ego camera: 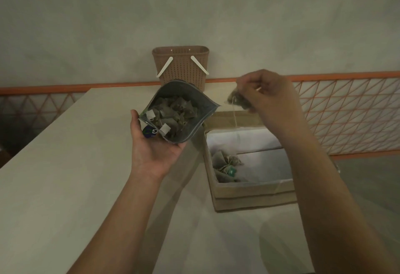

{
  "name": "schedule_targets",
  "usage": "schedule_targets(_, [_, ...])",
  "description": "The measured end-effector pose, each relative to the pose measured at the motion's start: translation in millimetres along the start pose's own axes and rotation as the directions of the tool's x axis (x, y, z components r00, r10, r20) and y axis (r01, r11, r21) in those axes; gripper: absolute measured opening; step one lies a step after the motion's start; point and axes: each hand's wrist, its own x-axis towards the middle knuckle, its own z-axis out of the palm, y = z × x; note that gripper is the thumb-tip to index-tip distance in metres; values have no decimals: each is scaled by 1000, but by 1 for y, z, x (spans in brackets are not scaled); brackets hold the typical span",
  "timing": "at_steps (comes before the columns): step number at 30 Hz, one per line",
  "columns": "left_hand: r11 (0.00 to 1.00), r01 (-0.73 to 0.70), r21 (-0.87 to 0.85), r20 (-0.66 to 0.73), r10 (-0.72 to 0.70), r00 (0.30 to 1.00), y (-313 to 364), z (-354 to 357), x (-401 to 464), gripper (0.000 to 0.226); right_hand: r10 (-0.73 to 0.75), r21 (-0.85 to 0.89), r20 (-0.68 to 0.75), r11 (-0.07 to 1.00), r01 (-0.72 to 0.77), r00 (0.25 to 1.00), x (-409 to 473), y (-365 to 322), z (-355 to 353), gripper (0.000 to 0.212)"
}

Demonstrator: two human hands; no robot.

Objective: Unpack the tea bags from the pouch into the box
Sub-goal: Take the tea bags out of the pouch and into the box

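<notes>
Brown woven basket [180, 65] with white handles against wall, orange lattice railing [346, 117]

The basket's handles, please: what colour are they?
White, on the brown basket; head view.

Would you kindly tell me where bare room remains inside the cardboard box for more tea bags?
The open cardboard box is bare across its white-lined right half and far side. Its near-left corner is crowded with grey tea bags. The pale tabletop left of the box is also bare.
</notes>
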Motion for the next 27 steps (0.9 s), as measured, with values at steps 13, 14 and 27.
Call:
schedule_targets(13, [1000, -7, 26, 15, 7, 1000, -1, 1, 0, 65, 313, -475, 455, 877, -70, 834, -30, 60, 14, 10])
schedule_targets(14, [1000, -9, 28, 13, 9, 1000, -1, 1, 0, 65, 331, -479, 511, 876, -57, 794, -32, 60, 15, 10])
schedule_targets(27, [997, 15, 81, -2, -15, 1000, 3, -1, -3, 76, -99, -148, 376, 975, 165, 921, -21, -23, 49, 1])
